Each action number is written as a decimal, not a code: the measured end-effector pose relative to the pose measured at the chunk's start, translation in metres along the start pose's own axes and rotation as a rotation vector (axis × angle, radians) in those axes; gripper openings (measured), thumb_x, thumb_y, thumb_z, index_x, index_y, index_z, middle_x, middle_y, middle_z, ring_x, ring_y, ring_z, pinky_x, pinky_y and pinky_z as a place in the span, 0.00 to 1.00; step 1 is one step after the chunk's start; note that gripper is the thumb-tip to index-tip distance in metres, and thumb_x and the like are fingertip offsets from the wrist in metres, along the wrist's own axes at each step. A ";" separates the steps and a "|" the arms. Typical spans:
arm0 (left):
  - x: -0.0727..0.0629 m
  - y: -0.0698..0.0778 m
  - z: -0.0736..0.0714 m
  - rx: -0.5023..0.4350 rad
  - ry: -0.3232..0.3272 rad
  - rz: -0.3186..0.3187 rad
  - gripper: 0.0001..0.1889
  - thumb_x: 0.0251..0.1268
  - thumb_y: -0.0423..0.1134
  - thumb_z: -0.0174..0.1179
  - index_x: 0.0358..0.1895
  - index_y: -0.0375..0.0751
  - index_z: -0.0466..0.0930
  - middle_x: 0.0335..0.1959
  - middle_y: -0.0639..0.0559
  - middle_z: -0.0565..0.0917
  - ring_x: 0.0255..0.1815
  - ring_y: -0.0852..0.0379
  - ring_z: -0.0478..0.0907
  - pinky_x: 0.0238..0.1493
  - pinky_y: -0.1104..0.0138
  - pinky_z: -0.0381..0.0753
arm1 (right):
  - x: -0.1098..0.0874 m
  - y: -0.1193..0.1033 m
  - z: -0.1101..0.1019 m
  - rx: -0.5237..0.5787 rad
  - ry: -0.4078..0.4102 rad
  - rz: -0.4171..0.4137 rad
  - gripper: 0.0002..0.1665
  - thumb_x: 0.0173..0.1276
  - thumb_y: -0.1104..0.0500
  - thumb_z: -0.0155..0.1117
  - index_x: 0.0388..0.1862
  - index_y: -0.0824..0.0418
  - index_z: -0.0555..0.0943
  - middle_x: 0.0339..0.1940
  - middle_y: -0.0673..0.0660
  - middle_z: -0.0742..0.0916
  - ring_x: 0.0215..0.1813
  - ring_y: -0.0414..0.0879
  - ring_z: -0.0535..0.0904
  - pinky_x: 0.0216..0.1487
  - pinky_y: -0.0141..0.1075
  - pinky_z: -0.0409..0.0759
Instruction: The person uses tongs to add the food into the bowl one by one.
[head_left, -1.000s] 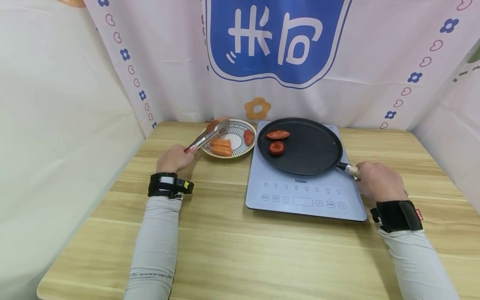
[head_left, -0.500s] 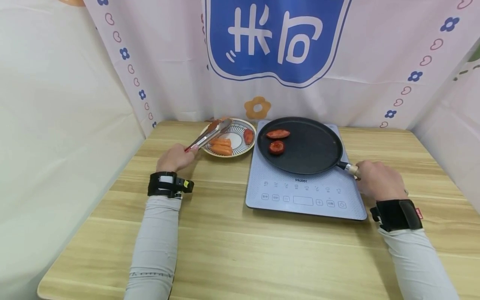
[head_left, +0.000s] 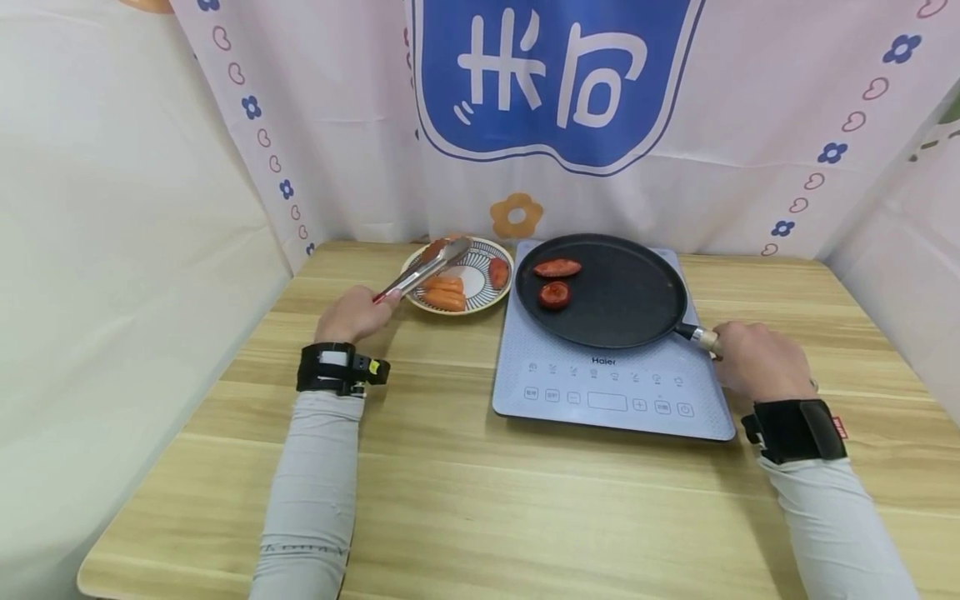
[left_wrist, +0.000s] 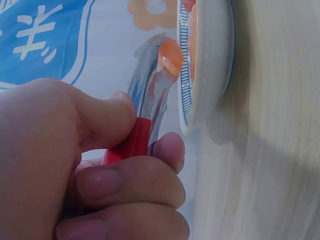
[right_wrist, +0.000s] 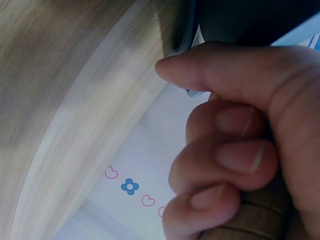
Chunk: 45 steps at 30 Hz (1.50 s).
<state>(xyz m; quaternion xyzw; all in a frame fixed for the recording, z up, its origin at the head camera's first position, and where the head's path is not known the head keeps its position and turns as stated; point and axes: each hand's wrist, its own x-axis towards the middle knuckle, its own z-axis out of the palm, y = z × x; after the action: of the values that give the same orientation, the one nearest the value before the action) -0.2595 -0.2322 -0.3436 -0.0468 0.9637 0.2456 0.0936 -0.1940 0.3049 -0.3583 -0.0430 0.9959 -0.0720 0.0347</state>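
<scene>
Left hand (head_left: pixel 356 315) gripping tongs (left_wrist: pixel 143 100), right hand (head_left: pixel 761 362) the pan handle (head_left: pixel 705 339), we seemingly pinched food (left_wrist: pixel 171 56), lift due, near the tabletop's (head_left: pixel 450 508) far edge.

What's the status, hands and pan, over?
Left hand grips tongs over plate. Right hand grips wooden handle. Two red pieces in pan. Nothing visibly blocking.

Your left sleeve (head_left: pixel 311 475) and your right sleeve (head_left: pixel 832 521) are light grey, the left having 1 line of dark marks (head_left: pixel 303 549). Your wrist strap (head_left: pixel 306 368) at left is black, with 1 yellow mark (head_left: pixel 374 366); your right wristband (head_left: pixel 783 433), also black, carries 1 red tag (head_left: pixel 839 427).
</scene>
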 end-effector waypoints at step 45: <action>-0.008 0.016 -0.004 -0.069 -0.074 0.108 0.31 0.85 0.61 0.43 0.45 0.33 0.82 0.23 0.54 0.70 0.20 0.58 0.61 0.23 0.66 0.61 | -0.002 -0.001 0.000 0.015 -0.001 0.006 0.12 0.66 0.65 0.68 0.47 0.70 0.83 0.27 0.60 0.83 0.29 0.54 0.75 0.25 0.43 0.70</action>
<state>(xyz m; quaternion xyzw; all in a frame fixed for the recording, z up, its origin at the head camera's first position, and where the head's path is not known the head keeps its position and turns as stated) -0.2549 -0.2194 -0.3312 0.0111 0.9517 0.2847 0.1141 -0.1918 0.3041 -0.3582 -0.0398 0.9954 -0.0792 0.0357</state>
